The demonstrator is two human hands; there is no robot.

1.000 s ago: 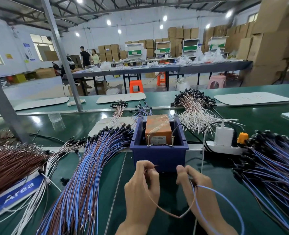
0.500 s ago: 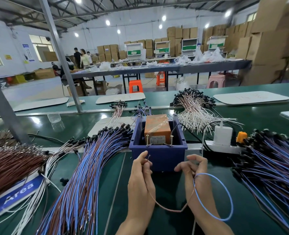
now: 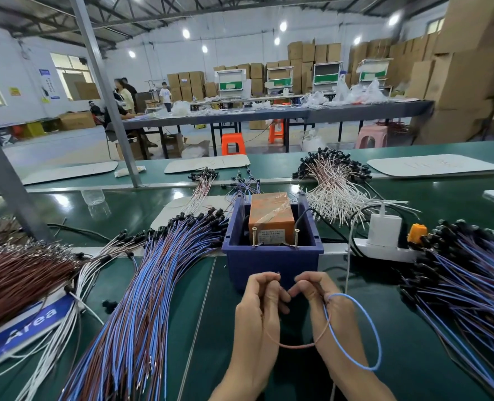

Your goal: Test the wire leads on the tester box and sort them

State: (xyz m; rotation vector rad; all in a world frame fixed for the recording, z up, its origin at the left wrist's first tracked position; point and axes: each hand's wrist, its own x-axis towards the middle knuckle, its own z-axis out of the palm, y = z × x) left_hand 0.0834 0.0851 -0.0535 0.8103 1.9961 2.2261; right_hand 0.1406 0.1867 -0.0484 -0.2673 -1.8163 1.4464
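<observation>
The orange tester box (image 3: 271, 216) sits in a blue bin (image 3: 271, 263) with two metal pins standing at its front. Just in front of the bin, my left hand (image 3: 261, 302) pinches the brown end of a wire lead (image 3: 296, 345), its bare tip pointing up. My right hand (image 3: 324, 296) pinches the other end, where the blue wire (image 3: 367, 322) loops out to the right. Both wire tips are below the pins and apart from them. A large bundle of blue and brown leads (image 3: 141, 299) lies to the left, another bundle (image 3: 465, 282) to the right.
A white power strip (image 3: 384, 250) with a white charger and an orange plug lies right of the bin. White leads (image 3: 335, 192) are piled behind it. Brown wires (image 3: 17, 273) and a blue sign (image 3: 22, 331) lie at the far left. A grey post (image 3: 8, 180) rises at left.
Both hands have drawn closer together in front of the bin, and the brown wire tip in my left hand now points up. The blue loop has widened to the right.
</observation>
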